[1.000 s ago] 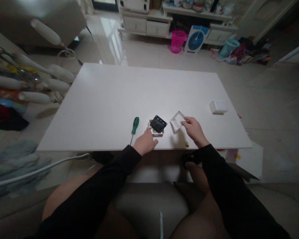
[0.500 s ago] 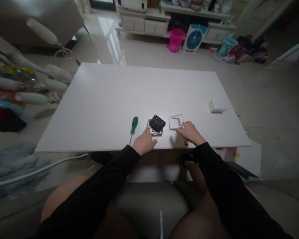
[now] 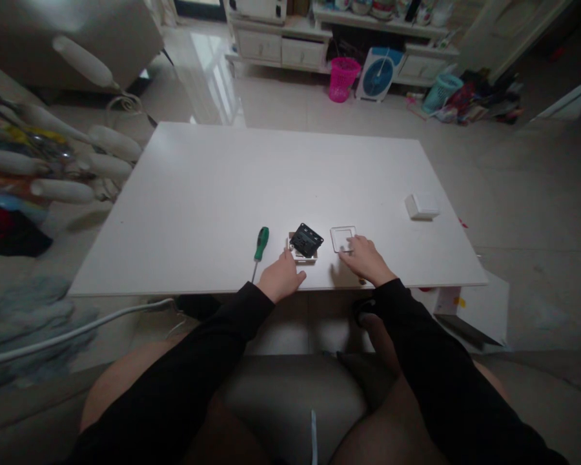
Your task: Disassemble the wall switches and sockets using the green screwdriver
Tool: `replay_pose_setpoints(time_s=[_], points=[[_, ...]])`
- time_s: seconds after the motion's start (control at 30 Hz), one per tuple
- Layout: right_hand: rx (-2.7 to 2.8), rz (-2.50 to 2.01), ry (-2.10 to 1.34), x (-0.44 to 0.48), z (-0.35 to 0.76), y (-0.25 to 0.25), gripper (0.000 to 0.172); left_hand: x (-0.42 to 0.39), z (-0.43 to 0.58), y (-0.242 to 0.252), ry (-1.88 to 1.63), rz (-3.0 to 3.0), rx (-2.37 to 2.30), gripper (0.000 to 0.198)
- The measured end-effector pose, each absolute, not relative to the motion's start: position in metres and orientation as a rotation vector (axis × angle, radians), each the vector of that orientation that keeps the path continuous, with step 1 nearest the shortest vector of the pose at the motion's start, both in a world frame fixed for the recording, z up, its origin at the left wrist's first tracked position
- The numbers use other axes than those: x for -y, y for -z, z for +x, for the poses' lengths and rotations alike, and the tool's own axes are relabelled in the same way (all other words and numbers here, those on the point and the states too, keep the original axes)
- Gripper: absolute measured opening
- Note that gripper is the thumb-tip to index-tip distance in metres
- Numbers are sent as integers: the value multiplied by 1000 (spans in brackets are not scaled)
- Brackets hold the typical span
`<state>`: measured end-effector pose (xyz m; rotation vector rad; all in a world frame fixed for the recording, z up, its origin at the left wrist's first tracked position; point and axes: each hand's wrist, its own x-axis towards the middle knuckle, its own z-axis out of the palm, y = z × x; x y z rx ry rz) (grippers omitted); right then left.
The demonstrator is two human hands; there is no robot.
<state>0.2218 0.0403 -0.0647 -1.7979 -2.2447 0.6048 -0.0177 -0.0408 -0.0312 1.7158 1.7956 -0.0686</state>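
A small white open box [image 3: 306,260], perhaps a switch housing, lies near the table's front edge. A black rectangular plate [image 3: 306,239] with slots and holes rests tilted across its top. My left hand [image 3: 281,276] holds the box at its left front corner, thumb stretched out in front. Right of the box, a thin white square frame [image 3: 336,239] lies flat on the table. Over its right front corner is my right hand [image 3: 365,259], fingers apart; it does not grip the frame. A green-handled screwdriver [image 3: 261,243] lies left of my left hand, its shaft pointing towards me.
The white table [image 3: 232,174] carries another small white box [image 3: 422,206] at the right. A small brownish piece [image 3: 362,281] lies by my right wrist at the front edge. Beyond are a pink basket [image 3: 343,81], a blue fan [image 3: 378,74] and white cabinets [image 3: 303,53].
The white frame has gone from slightly raised in my right fingers to flat on the table. My right fingers have let go of it. My left hand, the box and black plate stay put.
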Motion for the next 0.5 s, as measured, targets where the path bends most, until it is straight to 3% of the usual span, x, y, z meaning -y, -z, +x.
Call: replay_pose_setpoints(time_s=[0.2, 0.5], points=[[2012, -1520, -1075, -32, 184, 53, 44, 40, -18, 35, 55, 1713, -1787, 84], [1774, -1464, -1205, -28, 166, 64, 23, 41, -18, 38, 53, 1721, -1796, 83]])
